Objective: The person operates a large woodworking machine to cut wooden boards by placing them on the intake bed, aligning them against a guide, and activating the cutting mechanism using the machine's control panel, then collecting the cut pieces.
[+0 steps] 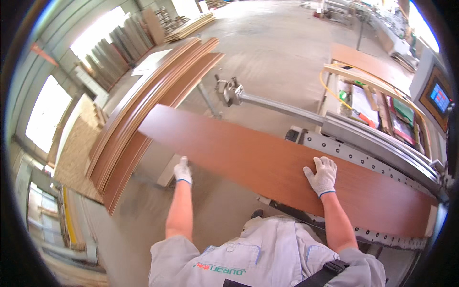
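A long reddish-brown board [244, 153] lies slantwise before me, its right part on a machine bed [344, 149] dotted with dark round holes, its left end jutting out past the bed. My right hand [322, 177], in a white knit glove, rests on the board's top face with fingers spread and thumb apart. At the near edge of the overhanging part is my left hand [182, 172], gloved alike. One digit points up toward that edge; the other fingers are bunched or hidden, so whether they grip the board I cannot tell.
Several brown boards [143, 129] are stacked at the left. A metal arm [282, 109] with a clamp-like end [230, 91] reaches out beyond the board. At the right stand a lit control screen [439, 98] and a bin of offcuts [382, 107]. A particle board [79, 148] leans far left.
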`<state>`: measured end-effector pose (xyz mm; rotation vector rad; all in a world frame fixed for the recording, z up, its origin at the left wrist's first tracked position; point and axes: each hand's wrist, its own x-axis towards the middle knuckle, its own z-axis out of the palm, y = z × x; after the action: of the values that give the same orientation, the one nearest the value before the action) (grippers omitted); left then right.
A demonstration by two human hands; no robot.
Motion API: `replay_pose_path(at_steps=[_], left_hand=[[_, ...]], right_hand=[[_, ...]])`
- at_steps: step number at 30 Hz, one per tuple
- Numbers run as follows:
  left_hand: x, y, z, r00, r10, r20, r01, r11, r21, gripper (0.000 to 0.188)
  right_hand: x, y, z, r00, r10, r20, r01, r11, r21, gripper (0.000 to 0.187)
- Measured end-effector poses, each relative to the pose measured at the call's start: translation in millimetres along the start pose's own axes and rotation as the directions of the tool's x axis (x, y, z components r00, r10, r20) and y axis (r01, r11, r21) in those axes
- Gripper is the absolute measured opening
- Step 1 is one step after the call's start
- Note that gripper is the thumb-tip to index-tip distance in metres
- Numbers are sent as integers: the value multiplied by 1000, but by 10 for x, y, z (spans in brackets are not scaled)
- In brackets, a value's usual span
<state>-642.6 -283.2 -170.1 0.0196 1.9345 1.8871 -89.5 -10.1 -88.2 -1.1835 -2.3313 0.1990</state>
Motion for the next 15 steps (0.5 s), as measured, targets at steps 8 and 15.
replay_pose_path(at_steps=[8, 15], left_hand=[[1413, 191, 246, 992, -126, -3, 123, 974, -191, 77], [-248, 204, 1381, 962, -8, -271, 55, 985, 165, 67]], right_hand=[[119, -109, 26, 981, 179, -78, -183, 982, -38, 42], [-300, 574, -521, 976, 181, -123, -199, 967, -158, 30]])
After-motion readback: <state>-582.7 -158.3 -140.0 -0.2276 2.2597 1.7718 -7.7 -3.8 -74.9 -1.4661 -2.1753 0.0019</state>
